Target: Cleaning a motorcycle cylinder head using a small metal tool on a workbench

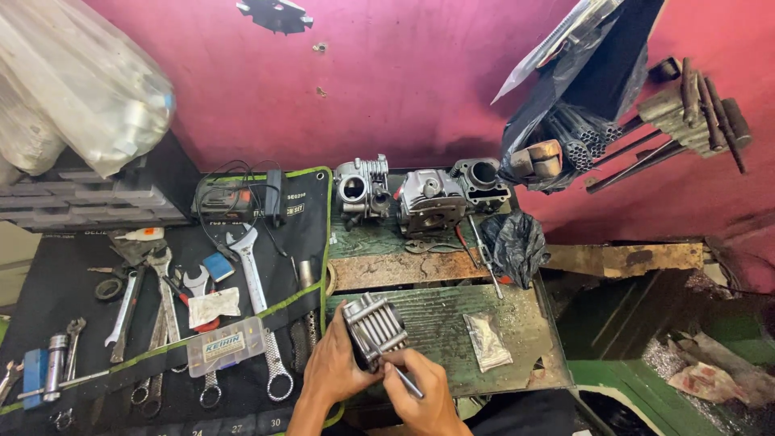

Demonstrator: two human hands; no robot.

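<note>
Head view showed my left hand (335, 367) gripping a finned cylinder (373, 329) at the near edge of the green bench (452, 323), fingers wrapped round its left side. My right hand (420, 391) pinched a thin metal rod (401, 379), its tip against the cylinder's near face. I judged the job only partway: a head (362, 187), a cover (430, 202) and a second cylinder (480, 179) stood apart at the far side, unassembled. A small bag (487, 339) lay just right of my work, and spanners (258, 299) lay on the mat (48, 307) to the left.
</note>
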